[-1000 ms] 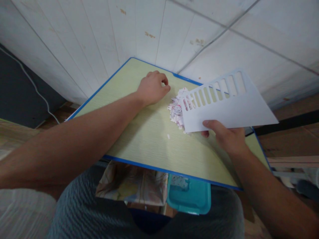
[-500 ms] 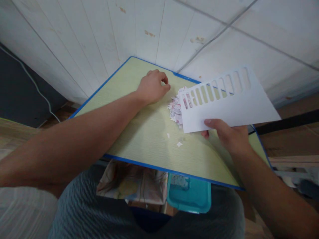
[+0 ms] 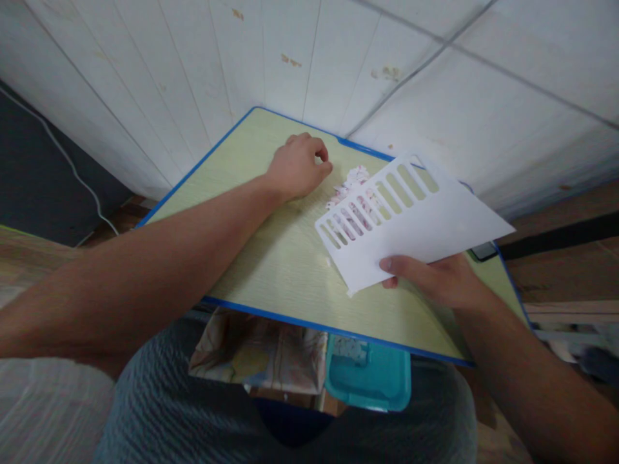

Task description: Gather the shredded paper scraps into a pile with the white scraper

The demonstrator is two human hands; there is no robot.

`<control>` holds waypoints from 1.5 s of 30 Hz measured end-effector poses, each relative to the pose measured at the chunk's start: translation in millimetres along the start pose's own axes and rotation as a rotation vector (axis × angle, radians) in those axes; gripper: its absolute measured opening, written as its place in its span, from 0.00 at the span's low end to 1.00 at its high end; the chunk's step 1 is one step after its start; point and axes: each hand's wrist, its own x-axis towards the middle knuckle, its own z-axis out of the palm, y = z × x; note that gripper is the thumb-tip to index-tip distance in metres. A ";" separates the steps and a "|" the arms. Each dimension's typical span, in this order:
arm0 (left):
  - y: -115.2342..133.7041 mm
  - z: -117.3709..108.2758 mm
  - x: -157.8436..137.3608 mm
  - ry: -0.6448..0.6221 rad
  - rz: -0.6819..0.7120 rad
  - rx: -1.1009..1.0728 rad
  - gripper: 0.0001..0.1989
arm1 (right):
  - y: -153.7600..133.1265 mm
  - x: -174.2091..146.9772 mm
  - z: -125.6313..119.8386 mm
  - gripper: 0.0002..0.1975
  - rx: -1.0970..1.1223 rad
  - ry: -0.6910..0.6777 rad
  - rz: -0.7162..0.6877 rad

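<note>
My right hand (image 3: 430,277) pinches the lower edge of a white sheet with a row of rounded slots cut along it, a slotted stencil (image 3: 425,222). The stencil is held tilted above the table. Under it lies a pile of small paper scraps (image 3: 356,175), partly hidden and partly showing through the slots. My left hand (image 3: 297,166) rests on the table to the left of the scraps. Its fingers are loosely curled, with a gap between thumb and forefinger and nothing seen in them.
The pale yellow table (image 3: 271,258) has a blue rim and stands against a white panelled wall (image 3: 280,38). A dark-edged flat object (image 3: 483,251) lies at its right side. Below the front edge are a turquoise container (image 3: 377,383) and a patterned bag (image 3: 261,354). A grey cable (image 3: 411,80) runs along the wall.
My right hand has moved the stencil left and towards me, turning it so its slotted end dips lower over the scraps. The left hand has stayed in place.
</note>
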 end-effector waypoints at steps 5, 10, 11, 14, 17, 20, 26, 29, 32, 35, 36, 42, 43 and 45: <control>5.4 -3.8 -2.0 -0.019 -0.015 0.018 0.08 | -3.6 -4.1 -3.7 0.10 0.018 -0.157 0.025; 6.5 -4.1 -1.4 -0.033 -0.040 0.018 0.11 | -4.3 -3.0 -3.5 0.09 0.042 -0.220 0.030; 6.5 -4.1 -1.5 -0.038 -0.044 0.012 0.11 | -4.1 -2.0 -3.1 0.10 0.068 -0.194 0.018; 7.4 -4.4 -2.5 -0.037 -0.051 0.019 0.11 | -4.0 0.9 -3.0 0.10 0.161 -0.067 -0.016; 9.6 -5.6 -4.1 -0.042 -0.059 0.035 0.14 | -5.1 2.5 -4.0 0.06 0.204 -0.015 -0.027; 12.7 -7.7 -5.4 -0.089 -0.078 0.008 0.19 | -6.3 1.9 -3.4 0.06 0.185 -0.057 0.007; 16.3 -10.8 -6.5 -0.113 -0.093 -0.026 0.22 | -4.2 -1.3 -1.4 0.09 0.139 -0.172 0.026; 14.9 -10.2 -5.8 -0.087 -0.072 -0.012 0.16 | -4.2 -3.2 -3.6 0.08 0.133 -0.224 0.051; 12.7 -8.9 -4.4 -0.079 -0.072 -0.011 0.16 | -6.3 -5.1 -5.6 0.07 0.136 -0.258 0.105; 11.2 -7.7 -3.1 -0.078 -0.076 -0.019 0.18 | -8.2 -5.5 -5.6 0.07 0.138 -0.289 0.128; 10.9 -7.4 -2.8 -0.074 -0.076 -0.019 0.18 | -8.5 -5.1 -5.3 0.07 0.142 -0.292 0.122; 11.2 -7.1 -3.5 -0.058 -0.075 -0.012 0.15 | -10.3 1.0 -5.5 0.08 0.172 -0.148 0.048; 11.5 -7.5 -3.8 -0.057 -0.076 -0.007 0.14 | -10.8 1.7 -5.9 0.08 0.167 -0.134 0.047; 12.4 -8.5 -4.3 -0.047 -0.069 0.006 0.11 | -10.9 2.4 -6.2 0.08 0.155 -0.131 0.049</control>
